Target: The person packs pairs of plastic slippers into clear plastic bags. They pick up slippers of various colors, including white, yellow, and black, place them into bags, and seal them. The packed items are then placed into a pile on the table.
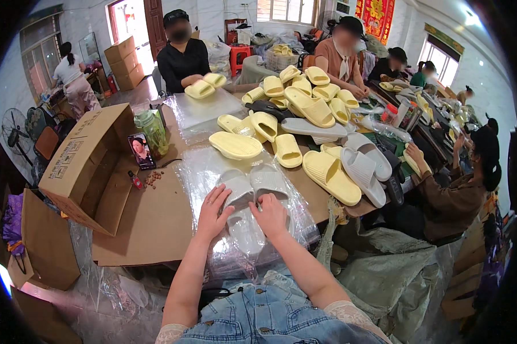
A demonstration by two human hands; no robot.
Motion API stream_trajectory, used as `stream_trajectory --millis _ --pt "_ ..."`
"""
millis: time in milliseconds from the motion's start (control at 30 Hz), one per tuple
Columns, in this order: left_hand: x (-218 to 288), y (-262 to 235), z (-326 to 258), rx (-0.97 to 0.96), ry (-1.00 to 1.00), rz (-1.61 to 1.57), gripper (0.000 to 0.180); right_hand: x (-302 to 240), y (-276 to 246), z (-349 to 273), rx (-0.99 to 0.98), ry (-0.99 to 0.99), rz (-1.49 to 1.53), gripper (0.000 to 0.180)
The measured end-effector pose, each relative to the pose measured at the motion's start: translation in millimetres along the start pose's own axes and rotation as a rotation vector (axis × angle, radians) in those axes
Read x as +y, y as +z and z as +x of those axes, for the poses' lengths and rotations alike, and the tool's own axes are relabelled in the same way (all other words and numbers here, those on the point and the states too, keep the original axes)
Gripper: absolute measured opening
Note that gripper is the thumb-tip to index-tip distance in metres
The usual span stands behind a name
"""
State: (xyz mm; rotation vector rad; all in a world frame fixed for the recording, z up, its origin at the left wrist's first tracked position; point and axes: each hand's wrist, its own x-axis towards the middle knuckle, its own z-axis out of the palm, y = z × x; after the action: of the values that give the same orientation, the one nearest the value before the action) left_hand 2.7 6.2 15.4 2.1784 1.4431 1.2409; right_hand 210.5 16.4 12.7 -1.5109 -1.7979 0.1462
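A pair of light grey slide slippers lies side by side on a stack of clear plastic bags (295, 215) at the table edge before me. My left hand (213, 212) is closed at the outer edge of the left grey slipper (236, 184), its thumb by the sole. Bent fingers of my right hand (269, 214) are at the right grey slipper (269, 179), beside its strap. Whether the slippers are inside a bag or on top is hard to tell. Just beyond them lies a yellow slipper (235, 146), sole edge showing.
A heap of yellow slippers (310, 106) and some grey ones fills the table ahead and right. At left stand an open cardboard box (86, 166), a phone (141, 151) and a green jug (150, 133). Co-workers sit around the table; a green sack (384, 275) hangs at right.
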Motion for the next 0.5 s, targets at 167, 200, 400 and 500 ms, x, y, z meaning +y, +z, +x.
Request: stream_trajectory --millis 167,200,400,500 --pt "-5.7 4.0 -3.7 0.053 -0.031 0.068 0.051 -2.1 -1.0 3.5 -0.024 0.013 0.026 0.027" --pt "-7.7 5.1 -3.6 0.068 -0.043 0.083 0.050 -2.2 -3.9 4.4 -0.049 0.021 0.038 0.028" --pt "-12.0 10.9 -2.0 0.080 -0.124 0.154 0.050 10.9 -30.3 -2.7 -0.098 0.033 0.071 0.026" --pt "-15.1 8.9 -2.8 0.060 -0.186 0.134 0.049 24.0 -62.4 -14.7 -0.161 0.036 0.116 0.027"
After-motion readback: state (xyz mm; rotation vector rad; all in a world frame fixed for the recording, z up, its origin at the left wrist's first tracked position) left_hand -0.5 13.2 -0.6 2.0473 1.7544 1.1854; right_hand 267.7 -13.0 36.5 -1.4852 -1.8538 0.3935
